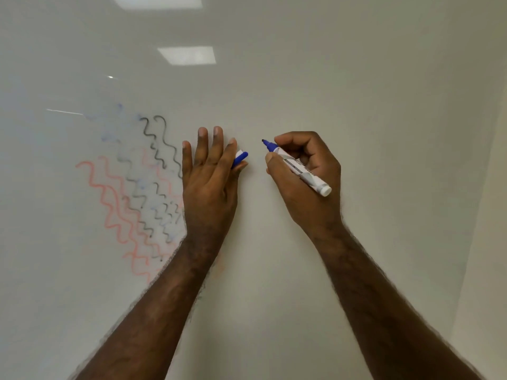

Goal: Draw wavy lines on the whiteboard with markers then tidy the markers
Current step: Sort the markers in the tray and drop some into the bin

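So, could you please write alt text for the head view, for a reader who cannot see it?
A right hand holds an uncapped blue marker at a whiteboard; the left hand lies flat on it, pinching the blue cap. Black wavy lines and red wavy lines lie left.

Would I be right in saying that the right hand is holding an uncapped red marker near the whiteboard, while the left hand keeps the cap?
Not quite: the marker in the right hand is blue, not red, as the head view shows. The rest stands: it is uncapped, its tip near the whiteboard, and the left hand keeps the blue cap.
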A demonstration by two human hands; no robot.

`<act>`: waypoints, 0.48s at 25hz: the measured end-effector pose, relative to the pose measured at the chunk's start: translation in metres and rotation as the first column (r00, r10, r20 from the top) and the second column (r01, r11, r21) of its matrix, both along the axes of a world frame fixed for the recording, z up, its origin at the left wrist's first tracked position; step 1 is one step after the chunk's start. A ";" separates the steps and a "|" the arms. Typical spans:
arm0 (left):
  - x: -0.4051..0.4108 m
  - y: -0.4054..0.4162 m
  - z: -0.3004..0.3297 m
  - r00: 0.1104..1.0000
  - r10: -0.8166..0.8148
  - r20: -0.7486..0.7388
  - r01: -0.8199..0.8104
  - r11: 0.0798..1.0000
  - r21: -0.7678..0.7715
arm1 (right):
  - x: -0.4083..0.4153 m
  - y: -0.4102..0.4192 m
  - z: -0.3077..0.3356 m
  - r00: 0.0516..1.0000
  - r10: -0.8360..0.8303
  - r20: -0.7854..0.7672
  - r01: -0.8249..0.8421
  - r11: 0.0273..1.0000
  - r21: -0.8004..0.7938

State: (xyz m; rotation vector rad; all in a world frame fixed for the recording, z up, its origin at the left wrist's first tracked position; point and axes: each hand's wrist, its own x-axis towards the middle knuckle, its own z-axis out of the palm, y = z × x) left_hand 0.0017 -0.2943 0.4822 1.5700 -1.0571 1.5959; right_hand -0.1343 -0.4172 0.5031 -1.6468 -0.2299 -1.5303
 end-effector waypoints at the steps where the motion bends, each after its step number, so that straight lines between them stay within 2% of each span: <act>1: 0.002 -0.001 0.000 1.000 0.009 -0.003 -0.009 1.000 -0.002 | 0.004 0.000 0.004 0.999 -0.044 0.032 0.044 0.999 -0.009; 5: 0.005 -0.004 -0.001 1.000 0.022 -0.002 -0.022 1.000 -0.014 | 0.019 -0.001 0.016 0.977 -0.190 0.099 0.199 0.976 -0.089; 9: 0.005 -0.004 -0.001 1.000 0.029 0.005 -0.029 0.999 -0.026 | 0.034 -0.003 0.021 0.966 -0.253 0.060 0.260 0.945 -0.199; 12: 0.004 -0.004 -0.001 0.999 0.036 0.011 -0.035 0.999 -0.030 | 0.036 -0.006 0.026 0.954 -0.281 0.104 0.295 0.941 -0.166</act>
